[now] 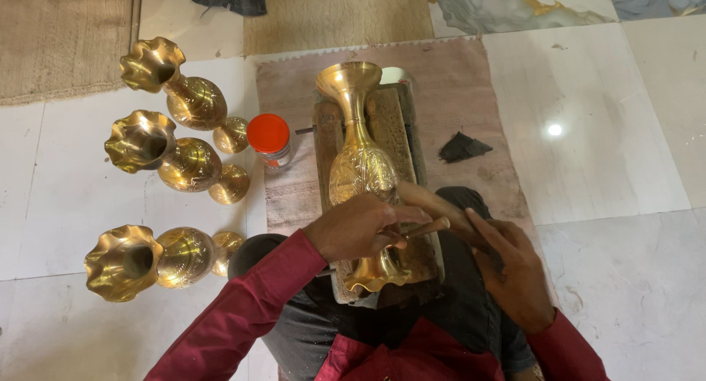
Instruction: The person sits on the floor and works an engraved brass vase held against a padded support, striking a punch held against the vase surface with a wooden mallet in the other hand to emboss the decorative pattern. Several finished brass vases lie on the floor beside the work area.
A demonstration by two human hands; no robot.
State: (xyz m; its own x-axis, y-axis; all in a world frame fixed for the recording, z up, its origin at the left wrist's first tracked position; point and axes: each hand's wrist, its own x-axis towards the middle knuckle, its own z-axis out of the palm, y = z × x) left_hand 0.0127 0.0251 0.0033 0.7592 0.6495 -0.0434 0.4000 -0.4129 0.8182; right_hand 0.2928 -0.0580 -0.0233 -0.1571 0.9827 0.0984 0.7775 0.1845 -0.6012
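Below us, we see our two hands at work over a brass vase (pixel 362 168) that lies lengthwise on a worn wooden block (pixel 393 123), its flared mouth pointing away from us and its fluted foot close to our lap. Our left hand (pixel 358 226) curls tightly around a slim tool with a wooden handle (pixel 426 227), pressing it where the engraved belly narrows toward the foot. Our right hand (pixel 515 267) rests just beside that grip, fingers loosely extended and wrapped around nothing, touching a wooden piece that runs under the tool. We judge the vase to be heavy, rigid and slick from its polish, so it could roll on the block; the narrow waist just ahead of our left grip or the slim neck beyond it looks the surest place to hold, while the thin ruffled rims seem easiest to dent. Off to the left of our grip, three similar brass vases (pixel 187 164) lie on their sides on the pale tiled floor (pixel 618 153), with a red-lidded jar (pixel 269 137) between them and the block. To the right, well apart, sits a small black rag (pixel 462 147) on a pinkish mat (pixel 456 72).
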